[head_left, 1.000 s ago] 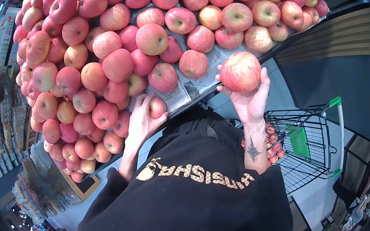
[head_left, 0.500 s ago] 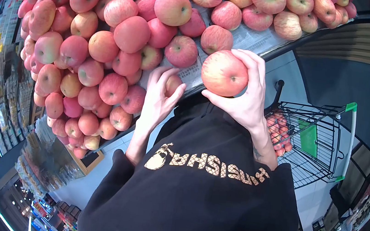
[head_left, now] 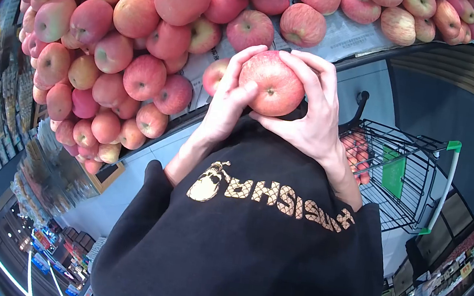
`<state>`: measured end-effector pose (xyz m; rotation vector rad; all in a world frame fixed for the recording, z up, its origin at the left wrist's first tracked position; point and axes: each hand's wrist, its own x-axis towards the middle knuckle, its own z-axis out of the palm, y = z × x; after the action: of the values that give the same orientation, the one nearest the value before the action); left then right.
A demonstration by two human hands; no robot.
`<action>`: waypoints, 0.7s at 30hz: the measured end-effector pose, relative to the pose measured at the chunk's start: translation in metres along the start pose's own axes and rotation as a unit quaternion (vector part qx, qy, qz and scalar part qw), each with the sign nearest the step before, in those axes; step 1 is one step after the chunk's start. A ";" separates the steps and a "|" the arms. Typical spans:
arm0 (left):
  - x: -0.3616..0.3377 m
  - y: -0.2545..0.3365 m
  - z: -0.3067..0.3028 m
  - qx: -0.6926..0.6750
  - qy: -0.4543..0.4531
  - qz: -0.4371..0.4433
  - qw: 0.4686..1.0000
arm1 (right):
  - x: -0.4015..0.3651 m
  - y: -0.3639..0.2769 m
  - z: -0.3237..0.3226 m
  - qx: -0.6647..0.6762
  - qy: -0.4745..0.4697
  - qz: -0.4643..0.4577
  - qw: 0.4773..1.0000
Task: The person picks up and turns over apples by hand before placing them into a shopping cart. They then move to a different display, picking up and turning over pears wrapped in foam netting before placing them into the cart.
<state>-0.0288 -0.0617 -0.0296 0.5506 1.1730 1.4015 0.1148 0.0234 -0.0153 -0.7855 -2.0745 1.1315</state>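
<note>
A large red-and-yellow apple [head_left: 273, 84] is held between both hands, in front of my chest and over the near edge of the display. My right hand [head_left: 311, 107] wraps its right side, fingers over the top and thumb below. Against the left side of the same apple, my left hand [head_left: 232, 97] presses with thumb and fingers. Just left of that hand, a smaller apple [head_left: 214, 75] lies on the display's paper lining, partly hidden by the hand. Close behind the held apple sit two more apples, one of them a red apple [head_left: 250, 31].
Heaped apples [head_left: 138, 14] cover the display to the left and far side. Printed paper [head_left: 345, 37] lines the display. A shopping cart [head_left: 405, 174] with a green-and-white handle stands to the right, with bagged apples [head_left: 356, 154] inside. Shelves of packaged goods stand at far left.
My left hand has let go of the smaller apple on the display and joined my right hand on the large apple. The large apple has moved slightly left, and the camera view has shifted.
</note>
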 end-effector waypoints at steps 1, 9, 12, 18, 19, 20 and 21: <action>-0.002 0.000 0.001 -0.001 0.000 -0.001 1.000 | -0.001 -0.001 0.000 -0.001 0.008 -0.013 1.000; -0.007 0.001 0.010 -0.284 -0.037 -0.148 0.947 | 0.001 -0.006 -0.006 -0.055 -0.005 -0.016 0.998; -0.003 0.008 0.012 -0.052 -0.005 -0.035 0.998 | -0.002 -0.007 -0.006 -0.027 -0.010 0.007 1.000; -0.003 0.026 0.011 0.361 -0.029 0.218 0.906 | -0.009 -0.002 -0.005 0.047 0.010 0.025 0.999; -0.003 0.023 0.010 0.362 -0.029 0.218 0.906 | -0.010 -0.002 -0.004 0.047 0.010 0.025 0.999; -0.003 0.019 0.009 0.253 -0.028 0.168 0.952 | -0.010 -0.003 -0.002 0.112 0.030 0.052 0.992; -0.004 0.016 0.009 0.141 -0.027 0.115 0.983 | -0.009 -0.004 0.001 0.177 0.048 0.078 0.980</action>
<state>-0.0276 -0.0591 -0.0106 0.9421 1.3040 1.4110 0.1193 0.0142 -0.0143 -0.8182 -1.6888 1.4668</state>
